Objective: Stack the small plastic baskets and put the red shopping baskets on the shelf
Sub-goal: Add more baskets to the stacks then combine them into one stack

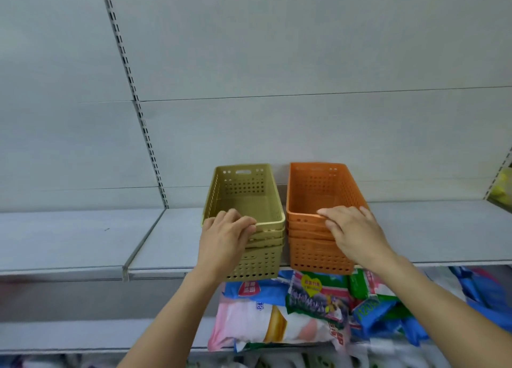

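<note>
Your left hand (227, 234) curls over the near rim of the olive basket stack (246, 223), your right hand (352, 229) likewise grips the orange basket stack (321, 218) — both nested on the shelf (83, 237). Stacking looks finished; next, I'd judge, the red shopping baskets — none in view.

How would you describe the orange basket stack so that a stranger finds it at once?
Look at the grey shelf above the bags. Two basket stacks stand side by side at its front edge. The orange stack is the right one, under the right hand; its neighbour is olive.
</note>
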